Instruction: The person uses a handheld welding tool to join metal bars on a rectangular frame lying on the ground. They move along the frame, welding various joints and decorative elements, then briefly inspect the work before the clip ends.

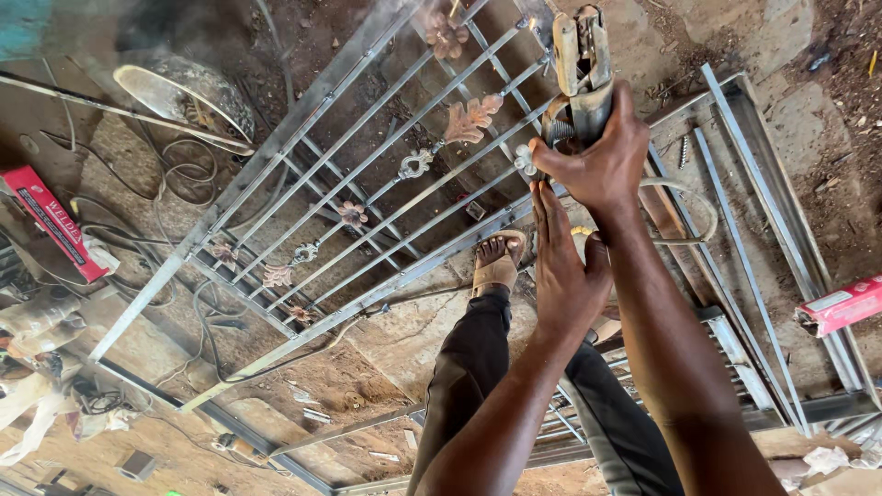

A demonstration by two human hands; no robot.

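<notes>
Over the grille (367, 197) on the ground: right hand (597, 161) clamped on the electrode holder (579, 69) above the bars, left hand (562, 266) open-fingered bracing the right wrist, sandalled foot (496, 262) just beside the frame, likely exposed to sparks.

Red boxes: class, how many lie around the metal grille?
2. One red box lies on the ground at the left edge; the other red box lies at the right edge beside the loose steel bars. Others may be hidden.
</notes>
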